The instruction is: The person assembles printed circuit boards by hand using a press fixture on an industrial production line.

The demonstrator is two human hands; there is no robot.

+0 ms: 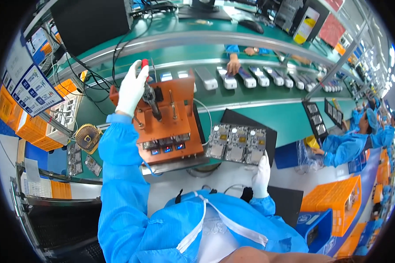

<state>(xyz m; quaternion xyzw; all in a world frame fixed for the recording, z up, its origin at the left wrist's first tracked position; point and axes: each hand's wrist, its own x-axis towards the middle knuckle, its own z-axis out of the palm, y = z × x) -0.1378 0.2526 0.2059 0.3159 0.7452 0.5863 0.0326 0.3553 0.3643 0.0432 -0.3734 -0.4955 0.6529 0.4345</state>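
Note:
My left hand, in a white glove, is closed on the red-tipped lever of a toggle clamp. The clamp stands on an orange test fixture, whose front carries small lit digital displays. To the right, my right hand, also gloved, grips the near right corner of a circuit board panel. Three similar boards sit side by side in this panel. Under and behind it lies a black flat tray. Both sleeves are blue.
Beyond the fixture, white handheld devices line a green conveyor, where another person's hand touches one. A round fan and more boards lie left. Orange crates stand at lower right. A metal rail crosses above the bench.

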